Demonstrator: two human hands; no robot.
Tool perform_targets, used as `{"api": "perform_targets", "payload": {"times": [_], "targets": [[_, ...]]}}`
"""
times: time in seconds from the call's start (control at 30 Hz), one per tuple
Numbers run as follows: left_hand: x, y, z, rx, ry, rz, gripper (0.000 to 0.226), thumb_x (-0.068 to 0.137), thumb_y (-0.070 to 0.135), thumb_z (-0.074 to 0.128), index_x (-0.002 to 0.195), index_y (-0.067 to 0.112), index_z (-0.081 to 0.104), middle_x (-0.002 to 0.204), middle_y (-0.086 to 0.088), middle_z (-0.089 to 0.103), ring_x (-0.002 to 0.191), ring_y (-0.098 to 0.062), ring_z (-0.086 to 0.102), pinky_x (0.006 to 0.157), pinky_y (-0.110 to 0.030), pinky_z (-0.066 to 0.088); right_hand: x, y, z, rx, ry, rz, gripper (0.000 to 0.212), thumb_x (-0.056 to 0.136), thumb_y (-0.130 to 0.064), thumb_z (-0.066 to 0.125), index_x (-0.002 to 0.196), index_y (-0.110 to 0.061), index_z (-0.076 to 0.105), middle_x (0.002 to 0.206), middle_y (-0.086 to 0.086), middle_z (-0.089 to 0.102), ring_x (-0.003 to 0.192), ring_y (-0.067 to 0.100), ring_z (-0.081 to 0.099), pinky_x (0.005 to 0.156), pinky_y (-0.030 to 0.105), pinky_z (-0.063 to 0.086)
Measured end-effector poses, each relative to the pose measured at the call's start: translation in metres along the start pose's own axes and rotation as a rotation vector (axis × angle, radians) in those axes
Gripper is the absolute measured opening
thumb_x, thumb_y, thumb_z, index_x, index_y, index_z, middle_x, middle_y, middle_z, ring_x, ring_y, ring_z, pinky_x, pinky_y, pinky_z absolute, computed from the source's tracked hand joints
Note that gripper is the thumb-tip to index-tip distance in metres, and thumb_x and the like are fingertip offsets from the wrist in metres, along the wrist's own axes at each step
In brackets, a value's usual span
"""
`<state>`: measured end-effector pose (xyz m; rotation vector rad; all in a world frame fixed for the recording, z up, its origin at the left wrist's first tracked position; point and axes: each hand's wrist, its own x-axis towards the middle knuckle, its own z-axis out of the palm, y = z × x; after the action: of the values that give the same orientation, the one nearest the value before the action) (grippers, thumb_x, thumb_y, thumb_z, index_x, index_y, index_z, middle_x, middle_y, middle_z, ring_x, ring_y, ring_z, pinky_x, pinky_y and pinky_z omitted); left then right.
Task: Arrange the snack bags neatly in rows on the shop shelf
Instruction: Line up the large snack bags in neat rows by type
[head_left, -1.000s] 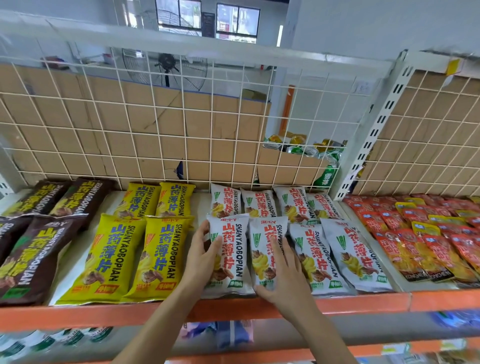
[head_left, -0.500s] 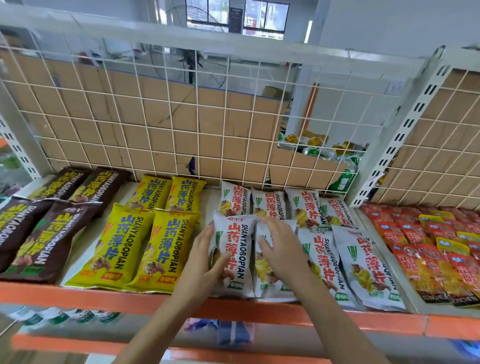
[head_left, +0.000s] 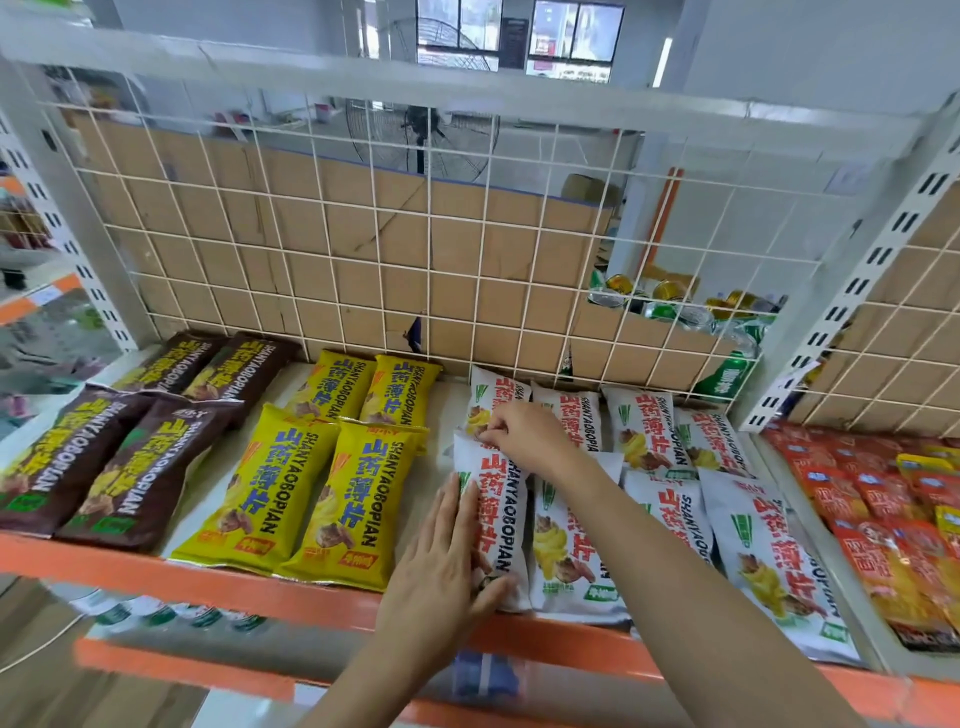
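Snack bags lie flat in two rows on the shop shelf (head_left: 156, 571): brown bags (head_left: 140, 467) at the left, yellow bags (head_left: 322, 493) beside them, white bags (head_left: 769, 551) in the middle and right. My left hand (head_left: 441, 566) lies with straight fingers along the left edge of the front white bag (head_left: 501, 514), its thumb against the bag's lower end. My right hand (head_left: 524, 431) reaches across and pinches that bag's top edge, where it overlaps a back-row white bag (head_left: 493, 395).
Red and yellow snack packs (head_left: 883, 519) fill the neighbouring shelf section at the right. A white wire grid (head_left: 415, 249) with cardboard behind it backs the shelf. An orange rail runs along the front edge. Cans and a green carton sit behind the grid at right.
My right hand left the second white bag and moved up and left to the top edge of the leftmost front white bag. My left hand slid down its left side. The view shifted right.
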<state>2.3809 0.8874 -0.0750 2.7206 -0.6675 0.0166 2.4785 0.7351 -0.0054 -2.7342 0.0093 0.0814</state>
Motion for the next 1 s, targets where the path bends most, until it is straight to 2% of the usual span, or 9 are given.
{"api": "perform_targets", "payload": {"times": [0.1, 0.2, 0.37, 0.47, 0.53, 0.63, 0.77, 0.9, 1.0], "targets": [[0.0, 0.001, -0.002, -0.018, -0.026, -0.01, 0.094, 0.06, 0.078, 0.0, 0.128, 0.028, -0.042, 0.141, 0.009, -0.04, 0.131, -0.001, -0.025, 0.114, -0.021, 0.002, 0.001, -0.002, 0.006, -0.059, 0.041, 0.032, 0.025, 0.092, -0.032, 0.053, 0.086, -0.009, 0.062, 0.087, 0.006, 0.065, 0.084, 0.025, 0.061, 0.067, 0.03, 0.037], [0.0, 0.001, -0.003, -0.022, -0.04, -0.015, 0.094, 0.059, 0.08, -0.001, 0.123, 0.027, -0.045, 0.14, 0.008, -0.041, 0.131, -0.003, -0.026, 0.113, -0.02, 0.0, -0.002, -0.005, 0.01, -0.13, 0.103, 0.03, 0.02, 0.093, -0.028, 0.053, 0.089, -0.009, 0.058, 0.094, 0.006, 0.065, 0.087, 0.025, 0.062, 0.065, 0.03, 0.037], [-0.001, 0.001, -0.005, -0.015, -0.057, -0.015, 0.104, 0.047, 0.09, -0.014, 0.122, 0.026, -0.046, 0.138, 0.007, -0.043, 0.131, -0.007, -0.029, 0.109, -0.018, -0.005, -0.004, -0.001, 0.013, -0.132, 0.184, 0.031, 0.02, 0.093, -0.027, 0.051, 0.079, -0.013, 0.052, 0.089, 0.007, 0.063, 0.086, 0.025, 0.061, 0.063, 0.029, 0.034], [-0.001, 0.0, -0.007, -0.043, -0.059, -0.045, 0.107, 0.054, 0.086, 0.002, 0.127, 0.022, -0.042, 0.139, 0.006, -0.041, 0.131, -0.005, -0.026, 0.114, -0.022, 0.0, -0.004, 0.002, 0.013, -0.097, 0.196, 0.025, 0.026, 0.093, -0.03, 0.052, 0.08, -0.009, 0.058, 0.087, 0.004, 0.062, 0.084, 0.023, 0.06, 0.064, 0.03, 0.038], [-0.001, -0.001, -0.007, -0.065, -0.039, -0.054, 0.112, 0.051, 0.087, 0.005, 0.127, 0.019, -0.041, 0.14, 0.006, -0.041, 0.132, -0.004, -0.025, 0.115, -0.024, 0.001, -0.007, 0.005, 0.01, -0.042, 0.244, -0.003, 0.023, 0.091, -0.031, 0.055, 0.086, -0.01, 0.064, 0.092, 0.003, 0.063, 0.087, 0.02, 0.058, 0.073, 0.033, 0.045], [-0.002, -0.001, -0.01, -0.144, 0.014, -0.048, 0.114, 0.052, 0.091, 0.011, 0.131, 0.024, -0.037, 0.144, 0.01, -0.035, 0.136, -0.002, -0.02, 0.115, -0.024, 0.005, -0.019, 0.017, 0.0, 0.076, 0.342, -0.034, 0.018, 0.093, -0.026, 0.051, 0.097, -0.013, 0.063, 0.099, 0.001, 0.061, 0.094, 0.018, 0.054, 0.08, 0.031, 0.041], [0.004, 0.003, -0.014, -0.19, 0.15, 0.059, 0.091, 0.073, 0.071, 0.03, 0.147, 0.031, -0.003, 0.155, 0.003, 0.0, 0.144, -0.016, 0.007, 0.114, -0.031, 0.011, -0.047, 0.049, -0.02, 0.141, 0.408, 0.007, 0.02, 0.095, -0.024, 0.046, 0.102, -0.012, 0.061, 0.1, 0.002, 0.061, 0.092, 0.018, 0.055, 0.079, 0.034, 0.044], [0.018, 0.03, -0.017, -0.114, 0.172, 0.195, 0.064, 0.08, 0.054, 0.043, 0.134, 0.019, 0.043, 0.143, -0.006, 0.043, 0.132, -0.02, 0.028, 0.109, -0.032, 0.024, -0.077, 0.088, -0.035, 0.093, 0.414, 0.103, 0.017, 0.094, -0.021, 0.048, 0.103, -0.014, 0.06, 0.1, 0.001, 0.063, 0.091, 0.018, 0.057, 0.077, 0.032, 0.045], [0.027, 0.06, -0.01, -0.121, 0.091, 0.293, 0.06, 0.085, 0.052, 0.041, 0.136, 0.021, 0.044, 0.147, -0.004, 0.037, 0.14, -0.02, 0.024, 0.111, -0.042, 0.032, -0.102, 0.114, -0.046, 0.069, 0.434, 0.158, 0.016, 0.094, -0.02, 0.05, 0.105, -0.015, 0.06, 0.103, 0.0, 0.062, 0.088, 0.015, 0.053, 0.074, 0.029, 0.04]]}}
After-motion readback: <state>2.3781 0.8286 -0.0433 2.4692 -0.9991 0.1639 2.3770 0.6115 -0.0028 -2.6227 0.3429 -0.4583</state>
